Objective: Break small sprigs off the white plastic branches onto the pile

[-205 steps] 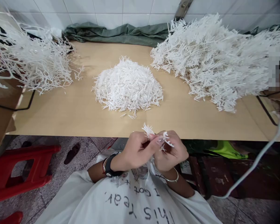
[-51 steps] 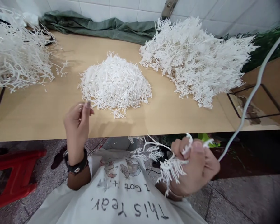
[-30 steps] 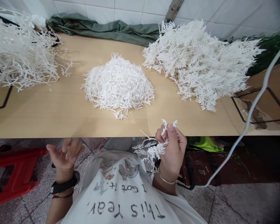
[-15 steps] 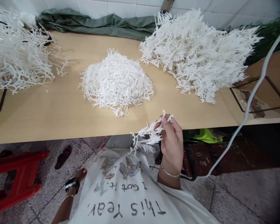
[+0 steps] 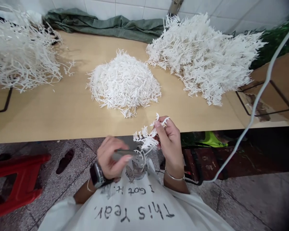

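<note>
My right hand (image 5: 170,139) pinches a white branched plastic sprig (image 5: 146,139) between thumb and fingers, in front of the table's near edge. Short spiky twigs hang from it to the left, and curled stem ends stick out above my fingertips. My left hand (image 5: 113,157), wearing a dark watch, is just left of the sprig. Its thumb and fingers are apart, slightly blurred, and nothing shows between them. Beyond my hands, a heap of small white spiky pieces (image 5: 125,81) lies on the table (image 5: 69,115).
At the right back is a bigger pile of white branched pieces (image 5: 202,57); thin white stems (image 5: 21,61) are tangled at the left. Green cloth (image 5: 103,27) lies along the wall. A pale cable (image 5: 252,112) crosses the right side. On the floor stands a red stool (image 5: 14,192).
My left hand has come up from low beside my body to near the sprig. My right hand, still pinching the sprig, has shifted slightly left.
</note>
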`<state>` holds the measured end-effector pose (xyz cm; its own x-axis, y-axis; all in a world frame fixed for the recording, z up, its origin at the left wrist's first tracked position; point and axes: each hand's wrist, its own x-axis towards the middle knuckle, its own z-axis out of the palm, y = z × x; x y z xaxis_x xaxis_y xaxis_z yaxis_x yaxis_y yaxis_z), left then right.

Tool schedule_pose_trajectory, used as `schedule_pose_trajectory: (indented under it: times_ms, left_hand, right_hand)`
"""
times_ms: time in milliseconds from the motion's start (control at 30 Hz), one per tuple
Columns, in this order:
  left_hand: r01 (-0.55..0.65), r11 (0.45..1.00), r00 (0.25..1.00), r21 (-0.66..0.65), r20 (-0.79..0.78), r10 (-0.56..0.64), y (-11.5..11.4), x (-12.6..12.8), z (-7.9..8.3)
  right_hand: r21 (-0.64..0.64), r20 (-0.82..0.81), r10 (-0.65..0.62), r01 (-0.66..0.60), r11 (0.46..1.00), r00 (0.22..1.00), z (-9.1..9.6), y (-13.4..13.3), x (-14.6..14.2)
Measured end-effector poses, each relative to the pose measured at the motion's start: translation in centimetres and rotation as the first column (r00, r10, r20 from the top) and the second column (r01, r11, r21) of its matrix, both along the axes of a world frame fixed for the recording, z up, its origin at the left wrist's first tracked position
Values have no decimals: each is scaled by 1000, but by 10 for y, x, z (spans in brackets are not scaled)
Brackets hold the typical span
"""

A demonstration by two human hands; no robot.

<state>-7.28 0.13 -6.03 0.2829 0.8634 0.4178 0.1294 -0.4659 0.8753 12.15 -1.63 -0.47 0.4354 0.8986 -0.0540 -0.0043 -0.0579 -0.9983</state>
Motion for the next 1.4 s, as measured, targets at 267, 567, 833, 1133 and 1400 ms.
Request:
schedule_pose_trajectory:
  times_ms: [267, 567, 833, 1133, 1400]
  left_hand:
    - [187, 975, 975, -118, -96, -199, 29, 56, 58]
    - [496, 789, 849, -362, 10, -529, 42, 50, 54]
    - [154, 986, 987, -59, -32, -156, 47, 47, 43]
    - [-55, 998, 998, -22, -4, 55, 36, 60, 52]
    - [-471, 882, 864, -3, 203, 461, 88, 24, 55]
  right_hand:
    - [34, -182, 90, -86, 996, 979, 0, -3, -2]
    - [35, -180, 420, -421, 906, 889, -1, -3, 11]
    - [141, -161, 247, -225, 964, 956, -12, -6, 12]
    - [215, -177, 184, -144, 966, 967, -14, -7, -6]
    - [199, -251, -62, 114, 973, 966, -13, -28, 6]
